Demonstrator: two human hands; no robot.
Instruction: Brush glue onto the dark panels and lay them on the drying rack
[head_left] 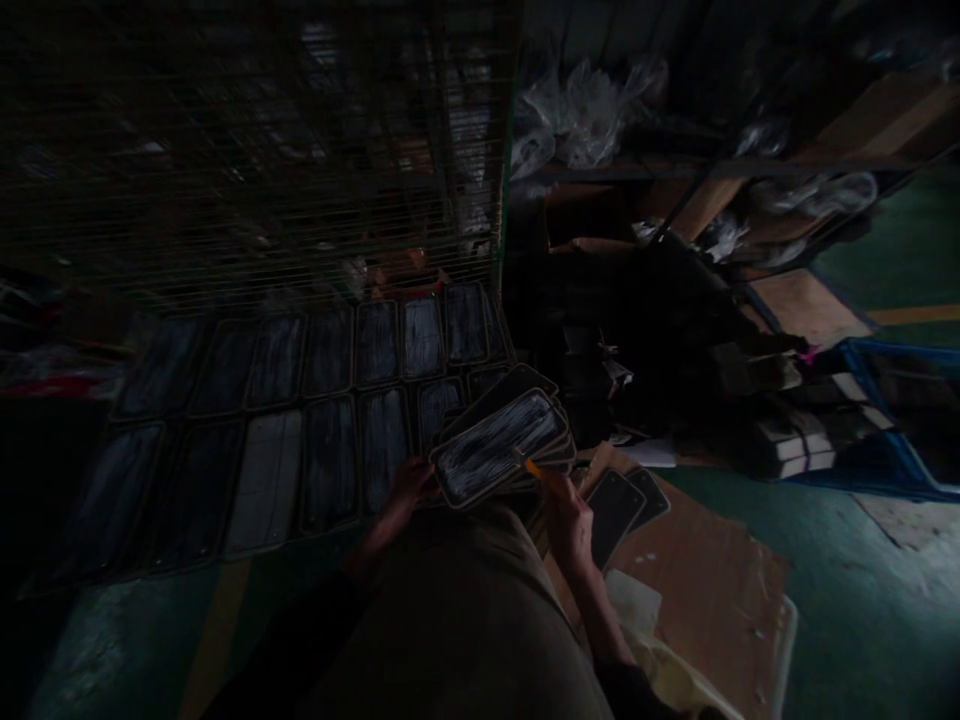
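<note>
While the stack of dark panels (491, 448) is clamped at its lower-left end by the L hand (409, 492), an orange-handled brush (537, 470) is pinched in the R hand (574, 525), tip laid on the stack's top. Long axis is seen running lower-left to upper-right, w/ R hand just below-right.

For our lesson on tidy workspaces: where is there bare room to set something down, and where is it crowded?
Bare: the cardboard right of the two dark cases, and the green floor between it and the blue crate. Crowded: the panel rows beside the left hand gripping the stack; the shelves.
</note>
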